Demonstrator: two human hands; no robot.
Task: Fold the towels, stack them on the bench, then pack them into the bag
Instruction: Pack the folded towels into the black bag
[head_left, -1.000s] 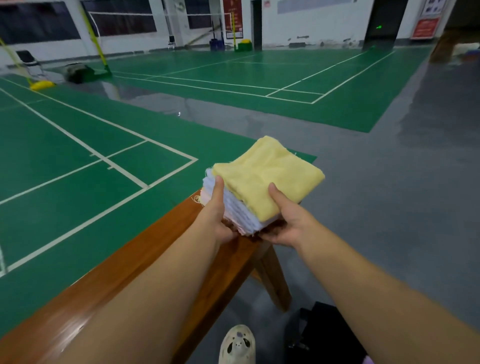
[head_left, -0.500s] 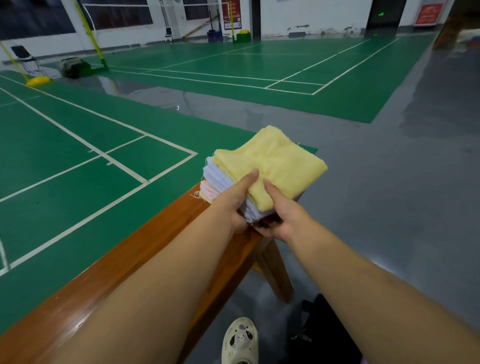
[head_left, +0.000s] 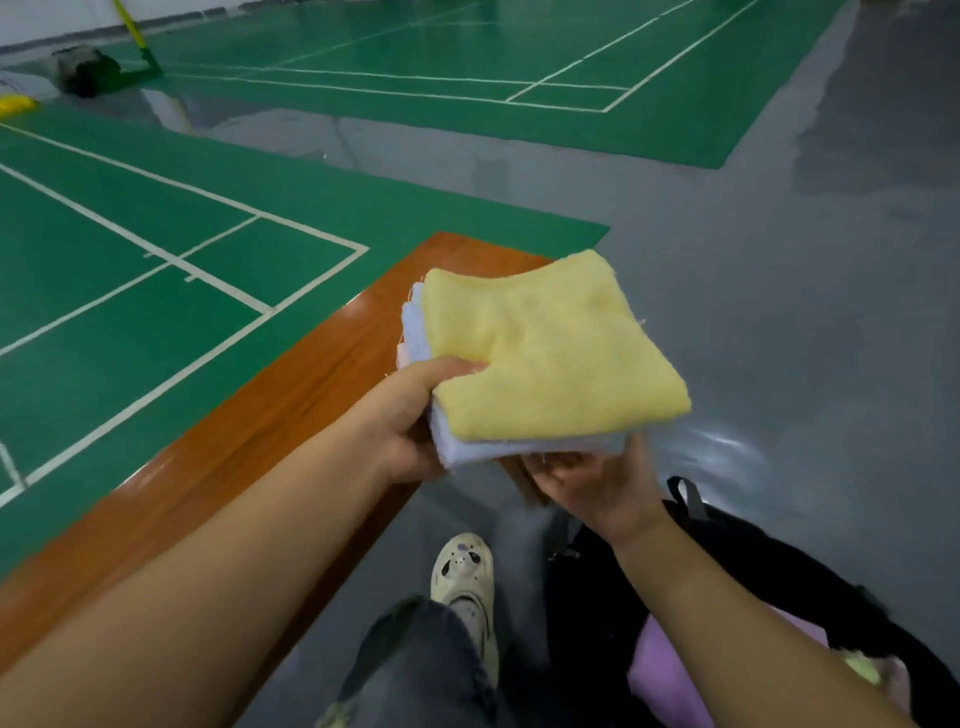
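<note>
1. Holding the stack of towels in the air, we have it just past the end of the surface, no longer resting on the wood.
2. Our left hand grips the near left corner of the stack, thumb on top of the yellow towel and fingers under it, pinching all the layers together.
3. Our right hand lies under the near right edge, palm up; it supports the stack from below, and how much its fingers are curled we cannot tell, because the towels hide them.
4. The black bag stands on the floor below and to the right of the stack, just under our right forearm, so the right hand is the nearer one to it. We judge that the coming move goes down and toward us on the right side.
5. The stack looks about square, with no clear long axis. The yellow towel on top is soft and fluffy; below it we see pale white or lilac layers, and a little pink at the far left edge.
6. Inside the bag something lilac is already visible.
7. Beside the bag we see our shoe on the grey floor.
</note>
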